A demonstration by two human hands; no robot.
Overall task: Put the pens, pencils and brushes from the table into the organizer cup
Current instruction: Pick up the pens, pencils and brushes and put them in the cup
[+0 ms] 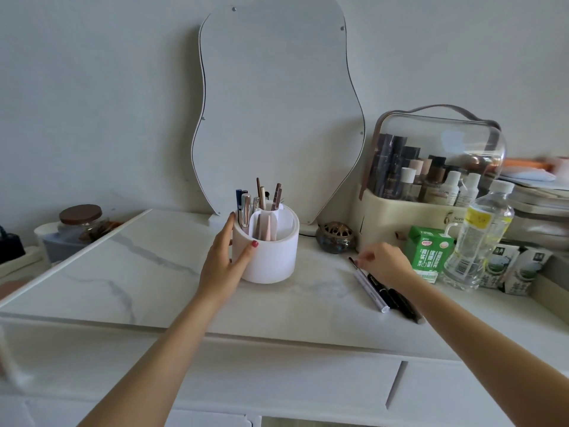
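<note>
Marble table [129, 272] | left hand [228, 260] spread against organizer cup [268, 254] | right hand [385, 263] pinching brush [368, 285]

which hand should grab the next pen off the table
Right. The right hand is already over the pens lying on the table, fingertips at the brush end. The left hand rests against the organizer cup, steadying it.
</note>
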